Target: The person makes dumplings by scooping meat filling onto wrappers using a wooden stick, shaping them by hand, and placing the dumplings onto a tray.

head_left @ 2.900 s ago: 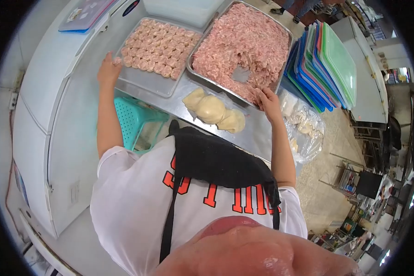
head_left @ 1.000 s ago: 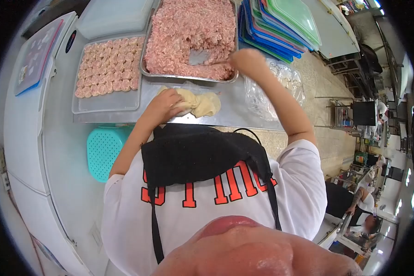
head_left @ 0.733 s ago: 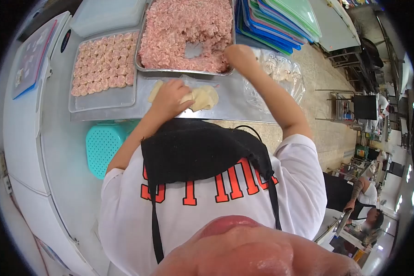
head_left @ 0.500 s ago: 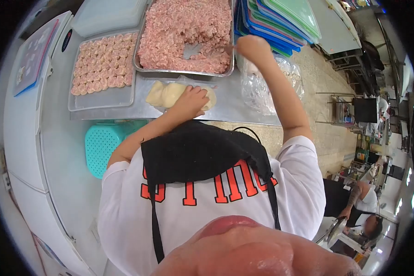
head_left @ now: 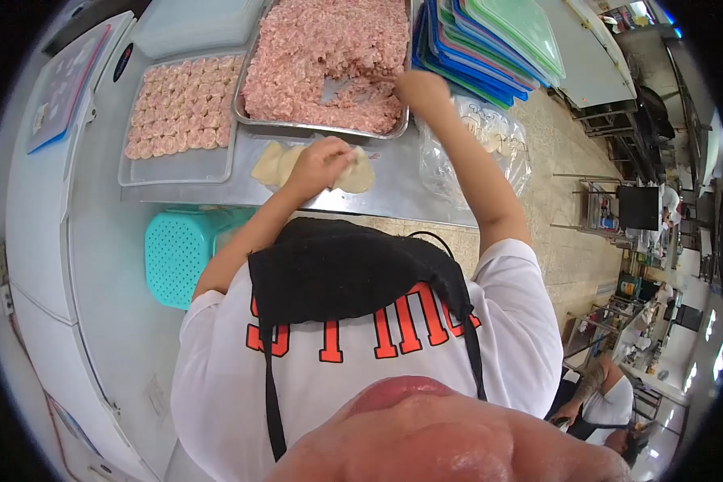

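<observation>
My left hand (head_left: 321, 167) is over the pale round dough wrappers (head_left: 353, 176) on the metal table, fingers pinched together on a wrapper's edge. More wrappers (head_left: 269, 163) lie in an overlapping row to its left. My right hand (head_left: 424, 92) is at the right rim of a deep metal tray (head_left: 321, 127) heaped with pinkish minced meat (head_left: 313, 56). Its fingers are closed; the slim tool in them is mostly hidden by the hand and the meat. Bare metal shows in a hollow in the mince near this hand.
Left of the mince, a clear plastic tray (head_left: 177, 173) holds rows of filled dumplings (head_left: 181, 108). Coloured plastic lids (head_left: 490, 48) are stacked at the back right, above a clear plastic bag (head_left: 478, 149). A turquoise stool (head_left: 177, 257) stands below the table; another person (head_left: 610, 394) is far right.
My left hand has gone from lying spread on the wrappers to a raised pinch. My right hand has shifted slightly left and down, closer over the mince tray's rim.
</observation>
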Demonstrator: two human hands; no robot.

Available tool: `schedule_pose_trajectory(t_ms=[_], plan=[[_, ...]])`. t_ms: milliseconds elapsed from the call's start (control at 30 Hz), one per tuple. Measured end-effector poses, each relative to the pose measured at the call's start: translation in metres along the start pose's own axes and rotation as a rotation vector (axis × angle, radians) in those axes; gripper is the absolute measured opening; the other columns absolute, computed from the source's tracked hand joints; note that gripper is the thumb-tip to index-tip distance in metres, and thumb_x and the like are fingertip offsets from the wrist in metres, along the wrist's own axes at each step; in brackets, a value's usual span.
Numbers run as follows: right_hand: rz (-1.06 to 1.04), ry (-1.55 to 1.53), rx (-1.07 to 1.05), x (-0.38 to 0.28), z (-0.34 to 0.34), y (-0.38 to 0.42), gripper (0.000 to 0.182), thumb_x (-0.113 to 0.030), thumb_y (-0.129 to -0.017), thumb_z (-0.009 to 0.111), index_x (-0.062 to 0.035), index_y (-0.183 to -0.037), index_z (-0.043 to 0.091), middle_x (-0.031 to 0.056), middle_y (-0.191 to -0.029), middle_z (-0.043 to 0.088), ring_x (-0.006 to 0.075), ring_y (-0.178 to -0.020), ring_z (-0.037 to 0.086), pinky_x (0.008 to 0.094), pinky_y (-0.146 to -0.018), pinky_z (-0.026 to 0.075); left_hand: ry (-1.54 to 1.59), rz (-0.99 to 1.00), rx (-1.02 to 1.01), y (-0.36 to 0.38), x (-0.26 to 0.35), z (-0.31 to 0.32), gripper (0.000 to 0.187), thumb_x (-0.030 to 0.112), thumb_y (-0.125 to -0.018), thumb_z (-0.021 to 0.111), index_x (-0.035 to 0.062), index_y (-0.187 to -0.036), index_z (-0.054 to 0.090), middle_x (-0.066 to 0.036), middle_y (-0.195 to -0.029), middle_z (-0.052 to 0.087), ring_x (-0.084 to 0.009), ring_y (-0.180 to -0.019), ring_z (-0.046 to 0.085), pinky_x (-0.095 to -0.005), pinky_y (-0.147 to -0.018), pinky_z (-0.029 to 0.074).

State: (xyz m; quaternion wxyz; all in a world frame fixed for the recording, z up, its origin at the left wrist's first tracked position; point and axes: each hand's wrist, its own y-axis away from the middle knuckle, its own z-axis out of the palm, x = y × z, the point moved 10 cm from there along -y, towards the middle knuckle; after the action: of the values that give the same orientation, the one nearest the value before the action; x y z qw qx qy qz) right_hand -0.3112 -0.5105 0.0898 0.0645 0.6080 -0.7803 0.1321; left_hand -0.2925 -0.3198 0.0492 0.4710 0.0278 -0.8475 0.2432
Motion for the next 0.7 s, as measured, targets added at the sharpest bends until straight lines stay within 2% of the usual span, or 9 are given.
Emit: schedule_pose_trajectory(t_ms=[67,100,167,200,300,467,533,567,700], plan=[[-0.035,-0.019,0.007,-0.029,0.026,0.003,0.015,-0.014,-0.077,0.057,-0.0081,-0.071,0.069,0.0134,-0.072,0.068,0.0279,-0.067,0.068,0.0393,-0.054,0.054,0.469,-0.450,0.025,0.005,-0.031,-0.007,0.015,0.018,-0.090,0.059,0.0046,-0.093,0.063,-0.003,-0.097,0.063,-0.0195,-0.094,0.061,-0.0346,-0.082,0.048],[-0.034,-0.019,0.005,-0.031,0.022,0.007,0.015,-0.014,-0.077,0.057,-0.0081,-0.071,0.069,0.0134,-0.072,0.068,0.0279,-0.067,0.068,0.0393,-0.054,0.054,0.470,-0.451,0.024,0.006,-0.036,-0.006,0.015,0.018,-0.090,0.059,0.0046,-0.093,0.063,-0.003,-0.097,0.063,-0.0195,-0.094,0.061,-0.0346,-0.082,0.048],[-0.156,-0.019,0.030,-0.040,-0.001,0.014,0.015,-0.014,-0.077,0.056,-0.0093,-0.070,0.068,0.0120,-0.069,0.067,0.0276,-0.065,0.068,0.0392,-0.054,0.054,1.316,-0.622,0.216,0.017,-0.065,0.004,0.018,0.018,-0.095,0.053,0.0050,-0.107,0.058,-0.005,-0.106,0.061,-0.0194,-0.103,0.059,-0.0363,-0.091,0.047],[-0.113,-0.026,0.017,-0.022,-0.006,0.010,0.016,-0.017,-0.077,0.057,-0.0103,-0.068,0.068,0.0111,-0.068,0.067,0.0278,-0.063,0.068,0.0391,-0.052,0.053,1.313,-0.612,0.221,0.018,-0.067,-0.002,0.023,0.017,-0.096,0.051,0.0038,-0.115,0.051,-0.008,-0.111,0.059,-0.0216,-0.106,0.058,-0.0384,-0.095,0.046],[0.012,0.009,-0.057,0.004,-0.017,0.005,0.015,-0.020,-0.075,0.060,-0.0106,-0.066,0.068,0.0101,-0.065,0.066,0.0277,-0.059,0.066,0.0387,-0.050,0.053,1.401,-0.555,0.267,0.022,-0.071,-0.023,0.023,0.017,-0.096,0.051,0.0040,-0.115,0.052,-0.007,-0.110,0.059,-0.0220,-0.105,0.058,-0.0390,-0.095,0.047],[-0.070,-0.034,0.070,-0.083,-0.005,0.013,0.015,-0.020,-0.074,0.060,-0.0087,-0.066,0.067,0.0116,-0.066,0.065,0.0282,-0.060,0.066,0.0394,-0.050,0.052,1.444,-0.572,0.392,0.026,-0.084,-0.054,0.022,0.013,-0.093,0.054,0.0064,-0.114,0.054,-0.006,-0.107,0.061,-0.0186,-0.101,0.060,-0.0360,-0.091,0.048],[-0.007,-0.162,0.068,-0.091,-0.009,0.010,0.020,-0.019,-0.078,0.057,-0.0051,-0.066,0.065,0.0154,-0.068,0.065,0.0320,-0.062,0.066,0.0415,-0.056,0.053,1.147,-0.510,0.379,0.025,-0.091,-0.074,0.024,0.015,-0.095,0.052,0.0060,-0.117,0.052,-0.007,-0.111,0.060,-0.0199,-0.105,0.059,-0.0386,-0.090,0.049],[0.000,-0.160,0.069,-0.087,-0.005,0.011,0.020,-0.019,-0.078,0.057,-0.0051,-0.066,0.065,0.0154,-0.068,0.065,0.0320,-0.062,0.066,0.0415,-0.056,0.053,1.147,-0.509,0.371,0.025,-0.096,-0.080,0.024,0.015,-0.095,0.052,0.0060,-0.117,0.052,-0.007,-0.111,0.060,-0.0199,-0.105,0.059,-0.0386,-0.090,0.049],[0.164,-0.669,0.013,-0.064,-0.004,0.022,0.029,-0.025,-0.088,0.054,-0.0018,-0.078,0.067,0.0197,-0.072,0.064,0.0368,-0.069,0.063,0.0428,-0.065,0.050,1.392,-0.527,0.520,0.012,-0.095,-0.109,0.029,0.014,-0.093,0.054,0.0034,-0.121,0.051,-0.010,-0.115,0.060,-0.0227,-0.106,0.059,-0.0402,-0.089,0.050]])
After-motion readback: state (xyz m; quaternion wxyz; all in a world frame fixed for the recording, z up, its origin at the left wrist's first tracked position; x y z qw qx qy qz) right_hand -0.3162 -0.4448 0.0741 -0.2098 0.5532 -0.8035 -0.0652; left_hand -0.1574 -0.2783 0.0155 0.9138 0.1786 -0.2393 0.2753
